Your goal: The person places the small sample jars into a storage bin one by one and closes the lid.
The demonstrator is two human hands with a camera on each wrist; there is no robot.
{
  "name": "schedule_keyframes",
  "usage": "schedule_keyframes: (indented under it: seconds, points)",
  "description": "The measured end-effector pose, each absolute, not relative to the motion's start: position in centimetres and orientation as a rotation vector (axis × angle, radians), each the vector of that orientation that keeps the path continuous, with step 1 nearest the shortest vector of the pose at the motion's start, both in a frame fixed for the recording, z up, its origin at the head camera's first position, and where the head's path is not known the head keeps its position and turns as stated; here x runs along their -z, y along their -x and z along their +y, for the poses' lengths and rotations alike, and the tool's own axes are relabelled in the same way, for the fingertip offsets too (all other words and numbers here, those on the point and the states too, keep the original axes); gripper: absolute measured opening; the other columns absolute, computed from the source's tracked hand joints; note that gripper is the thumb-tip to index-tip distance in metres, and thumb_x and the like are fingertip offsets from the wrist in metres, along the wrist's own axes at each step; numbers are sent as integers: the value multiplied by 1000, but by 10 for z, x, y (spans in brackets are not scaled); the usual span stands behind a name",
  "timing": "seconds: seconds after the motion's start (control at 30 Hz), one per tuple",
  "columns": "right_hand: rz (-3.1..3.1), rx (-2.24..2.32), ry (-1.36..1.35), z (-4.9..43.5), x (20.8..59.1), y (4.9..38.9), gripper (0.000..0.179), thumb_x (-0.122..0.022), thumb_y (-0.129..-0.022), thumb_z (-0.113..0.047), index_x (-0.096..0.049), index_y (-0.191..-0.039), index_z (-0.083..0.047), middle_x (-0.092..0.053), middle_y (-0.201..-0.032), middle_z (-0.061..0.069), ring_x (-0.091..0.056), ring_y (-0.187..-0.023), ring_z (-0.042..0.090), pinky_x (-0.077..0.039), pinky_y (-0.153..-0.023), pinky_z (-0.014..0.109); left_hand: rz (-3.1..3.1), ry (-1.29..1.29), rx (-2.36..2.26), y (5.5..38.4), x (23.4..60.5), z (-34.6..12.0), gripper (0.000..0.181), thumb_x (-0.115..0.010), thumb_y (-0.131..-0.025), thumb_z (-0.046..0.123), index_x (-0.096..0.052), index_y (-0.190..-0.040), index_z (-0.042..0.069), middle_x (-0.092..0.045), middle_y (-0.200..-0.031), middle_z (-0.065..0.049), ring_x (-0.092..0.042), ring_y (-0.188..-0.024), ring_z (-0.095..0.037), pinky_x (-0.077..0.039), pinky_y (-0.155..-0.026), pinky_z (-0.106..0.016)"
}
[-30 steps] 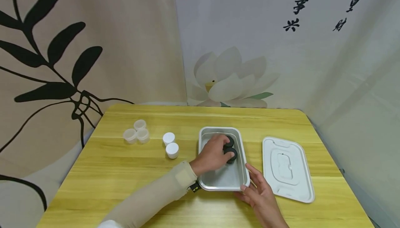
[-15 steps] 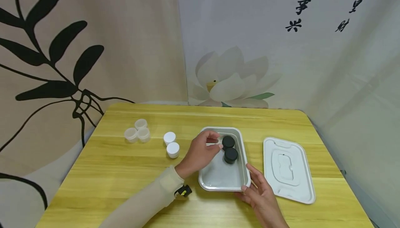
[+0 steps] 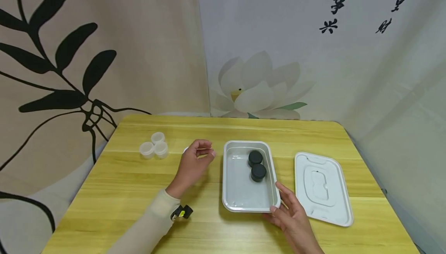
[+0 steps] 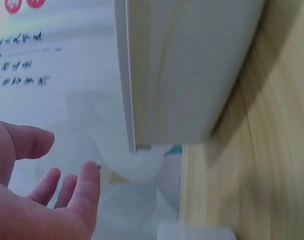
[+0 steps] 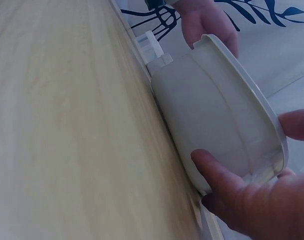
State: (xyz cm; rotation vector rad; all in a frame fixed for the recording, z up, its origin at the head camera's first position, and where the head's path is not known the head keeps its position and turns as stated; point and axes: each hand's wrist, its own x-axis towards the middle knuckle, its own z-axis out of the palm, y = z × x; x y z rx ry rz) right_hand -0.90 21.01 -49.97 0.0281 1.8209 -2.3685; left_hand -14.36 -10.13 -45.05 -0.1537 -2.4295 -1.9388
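A metal box (image 3: 230,192) with a rolled rim stands on the table, two black-lidded round jars (image 3: 258,172) together inside it. My right hand (image 3: 290,217) grips its near right corner; in the right wrist view fingers lie against the box's outer wall (image 5: 206,115) and a digit touches the rim. My left hand (image 3: 193,165) is left of the box, above the table, fingers loosely bent. Thumb and fingertips stand apart with nothing between them in the left wrist view. Behind this hand, a white-lidded jar (image 3: 186,149) shows only an edge.
Several small translucent round containers (image 3: 154,145) stand together on the table's left side. A white rectangular lid (image 3: 322,188) lies flat right of the box. Printed curtains (image 3: 258,87) hang behind the table's far edge.
My left hand has come out of the box and moved left, uncovering the two black-lidded jars and now covering most of the white-lidded ones. My right hand keeps its place on the box.
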Motion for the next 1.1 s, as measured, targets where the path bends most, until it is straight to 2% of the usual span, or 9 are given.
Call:
schedule_keyframes:
  seconds: [0.23, 0.47, 0.67, 0.9, 1.1]
  points:
    - [1820, 2367, -28, 210, 500, 9, 75, -62, -100, 3, -27, -165, -11, -46, -157, 1, -62, -132, 22, -62, -95, 46, -2384, 65, 1940, 139, 455, -137, 37, -74, -101, 21, -61, -133, 9, -62, -135, -12, -64, -125, -25, -54, -97, -20]
    - [1820, 2372, -20, 211, 501, 9, 75, -62, -100, 3, -27, -165, -11, -47, -156, 0, -62, -131, 22, -62, -95, 46, -2444, -125, 1849, 130, 465, -161, 42, -74, -101, 22, -59, -136, 3, -62, -135, -16, -62, -122, -23, -50, -94, -13]
    - [1820, 2375, -20, 211, 501, 10, 75, -62, -100, 3, -28, -165, -11, -47, -156, 0, -63, -131, 22, -62, -95, 46, -2437, -237, 1864, 126, 480, -169, 40, -76, -99, 17, -60, -133, 3, -61, -133, -17, -60, -120, -25, -50, -92, -12]
    - [1829, 2370, -36, 211, 500, 10, 75, -63, -99, 4, -28, -164, -11, -47, -156, 1, -63, -130, 22, -63, -94, 47, -2457, -222, 1945, 123, 498, -166, 45, -82, -94, 17, -61, -132, 4, -64, -134, -15, -61, -124, -27, -49, -95, -15]
    - [1827, 2367, -47, 210, 498, 10, 75, -63, -99, 4, -28, -164, -12, -47, -156, 2, -63, -129, 23, -62, -94, 47, -2478, -206, 1960, 125, 503, -162, 51, -87, -88, 16, -61, -131, 6, -66, -131, -15, -64, -121, -28, -52, -93, -16]
